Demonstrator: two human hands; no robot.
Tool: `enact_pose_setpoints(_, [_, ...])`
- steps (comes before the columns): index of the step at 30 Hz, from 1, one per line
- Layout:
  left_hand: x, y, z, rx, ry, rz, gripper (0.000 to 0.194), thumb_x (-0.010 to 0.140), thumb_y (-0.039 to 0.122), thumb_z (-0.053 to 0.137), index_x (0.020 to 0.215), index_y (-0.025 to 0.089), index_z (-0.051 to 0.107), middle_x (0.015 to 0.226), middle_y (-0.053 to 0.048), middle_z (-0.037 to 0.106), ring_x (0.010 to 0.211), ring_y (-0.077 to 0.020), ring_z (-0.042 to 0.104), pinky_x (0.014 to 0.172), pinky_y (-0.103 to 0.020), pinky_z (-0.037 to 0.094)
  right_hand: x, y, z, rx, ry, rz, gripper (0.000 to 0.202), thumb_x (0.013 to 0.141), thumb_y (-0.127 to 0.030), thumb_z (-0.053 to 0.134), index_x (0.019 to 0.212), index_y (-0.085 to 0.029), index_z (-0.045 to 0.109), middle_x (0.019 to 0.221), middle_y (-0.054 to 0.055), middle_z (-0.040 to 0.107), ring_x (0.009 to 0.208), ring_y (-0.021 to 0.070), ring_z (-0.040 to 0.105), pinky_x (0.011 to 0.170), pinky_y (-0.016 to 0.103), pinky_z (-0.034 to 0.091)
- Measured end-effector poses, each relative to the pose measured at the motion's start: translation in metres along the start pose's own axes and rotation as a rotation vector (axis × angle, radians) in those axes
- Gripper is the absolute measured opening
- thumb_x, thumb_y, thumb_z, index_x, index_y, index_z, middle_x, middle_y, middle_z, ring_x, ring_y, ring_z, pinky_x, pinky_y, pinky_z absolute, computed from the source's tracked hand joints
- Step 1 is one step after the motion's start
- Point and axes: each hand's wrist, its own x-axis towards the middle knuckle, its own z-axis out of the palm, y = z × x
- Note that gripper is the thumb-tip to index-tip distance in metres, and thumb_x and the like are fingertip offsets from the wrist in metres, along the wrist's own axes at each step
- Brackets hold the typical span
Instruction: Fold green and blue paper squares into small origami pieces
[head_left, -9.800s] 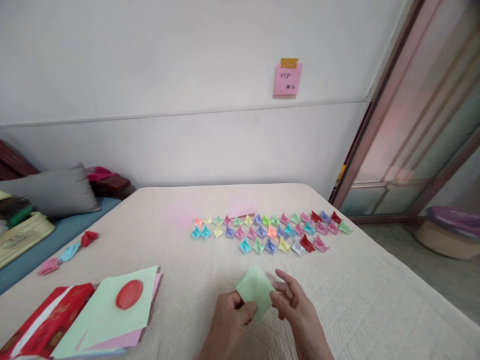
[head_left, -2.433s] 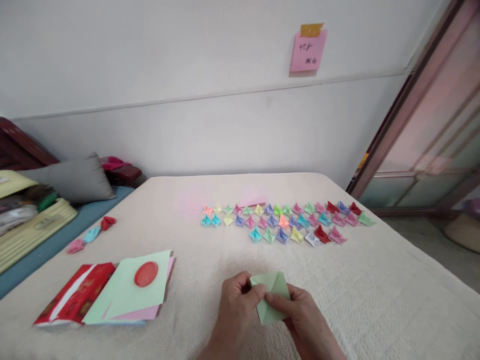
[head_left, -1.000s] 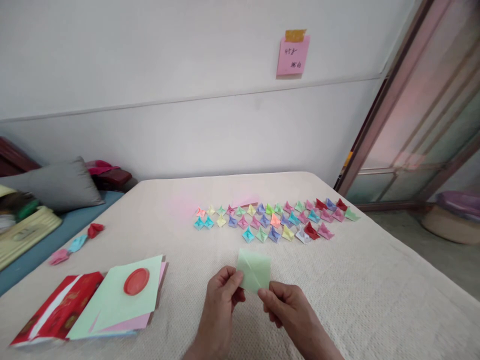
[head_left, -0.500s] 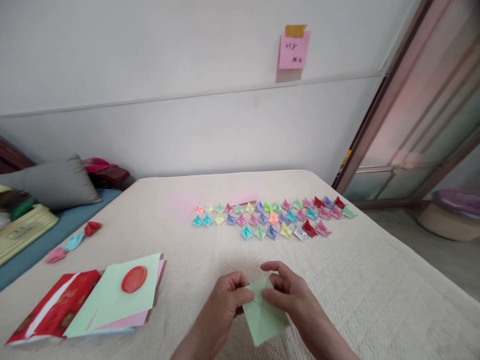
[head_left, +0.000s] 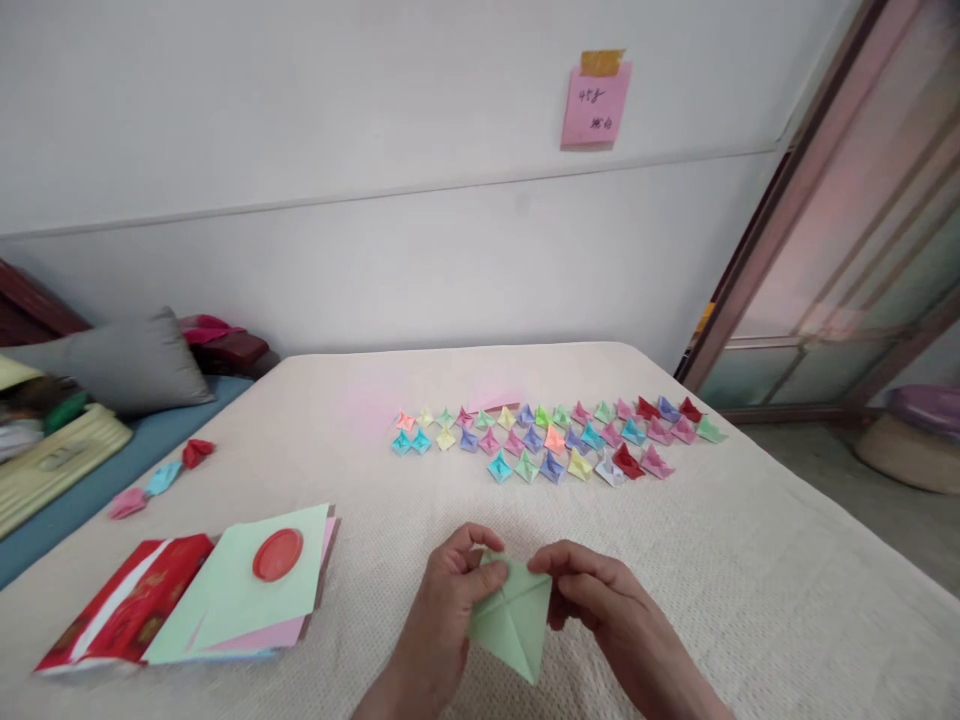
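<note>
A light green sheet of folding paper, with crease lines across it, is held just above the cloth at the bottom centre. My left hand pinches its upper left side, thumb on top. At the upper right corner my right hand grips the edge between thumb and fingers. The fingertips behind the paper are partly hidden. Beyond my hands stand several rows of small folded paper boats in many colours.
Left of my hands lies a stack of coloured paper with a red round lid on it. Beside it is a red packet. Several folded paper pieces sit at the left edge. A pink note is taped to the wall.
The green paper has turned in my hands and now shows its creases. My right hand has shifted from the paper's face to its upper right corner. The view has swung slightly left.
</note>
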Motion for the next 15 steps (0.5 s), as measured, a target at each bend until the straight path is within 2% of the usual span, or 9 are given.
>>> enact_pose_setpoints(3, [-0.0006,0.0027,0.0,-0.025,-0.016,-0.032,0.01,0.071,0.015,0.068,0.077,0.015,0.06,0.061,0.002,0.058,0.052,-0.0105,0.052,0.05,-0.022,0.037,-0.001,-0.0018,-0.0028,-0.099,-0.061,-0.079,0.031,0.067,-0.009,0.053,0.086,-0.023,0.072,0.069,0.0,0.064,0.067,0.0159,0.056,0.064,0.027,0.042])
enact_pose_setpoints(6, [-0.0001,0.0036,0.0005,-0.043,-0.022,-0.05,0.009,0.07,0.015,0.069,0.076,0.013,0.063,0.062,0.001,0.059,0.054,-0.0106,0.053,0.052,-0.022,0.037,-0.0006,-0.0012,0.0009,-0.285,-0.006,-0.231,0.023,0.069,-0.012,0.062,0.08,-0.028,0.074,0.091,0.003,0.064,0.083,0.0188,0.058,0.071,0.028,0.045])
enact_pose_setpoints(8, [0.0002,0.0036,0.0005,-0.048,-0.028,-0.075,0.008,0.07,0.015,0.069,0.076,0.014,0.064,0.06,0.001,0.059,0.054,-0.0104,0.052,0.052,-0.022,0.036,0.0,-0.0006,0.0034,-0.356,0.031,-0.283,0.017,0.071,-0.015,0.064,0.073,-0.028,0.074,0.103,0.004,0.061,0.091,0.0209,0.058,0.075,0.029,0.046])
enact_pose_setpoints(11, [-0.0008,0.0036,0.0007,-0.021,-0.011,-0.071,0.008,0.069,0.019,0.071,0.073,0.013,0.068,0.069,-0.002,0.062,0.062,-0.0118,0.054,0.056,-0.022,0.038,0.0012,0.0004,0.0033,-0.389,0.062,-0.282,0.01,0.073,-0.021,0.065,0.068,-0.027,0.072,0.097,0.004,0.063,0.088,0.0213,0.059,0.074,0.029,0.046])
enact_pose_setpoints(14, [-0.0038,0.0057,0.0021,0.03,0.065,-0.038,0.027,0.077,0.04,0.067,0.084,0.014,0.071,0.097,-0.008,0.064,0.088,-0.0195,0.057,0.072,-0.027,0.043,0.0029,0.0021,-0.0002,-0.411,0.124,-0.245,0.011,0.076,-0.026,0.063,0.067,-0.025,0.069,0.077,0.002,0.064,0.075,0.0192,0.057,0.068,0.029,0.043])
enact_pose_setpoints(15, [-0.005,0.0072,0.0029,0.049,0.076,-0.024,0.036,0.08,0.048,0.062,0.086,0.014,0.072,0.1,-0.009,0.064,0.092,-0.0211,0.056,0.076,-0.029,0.043,0.0036,0.0029,-0.0014,-0.416,0.155,-0.219,0.013,0.076,-0.028,0.062,0.065,-0.024,0.068,0.069,0.0,0.061,0.069,0.0181,0.054,0.065,0.029,0.041])
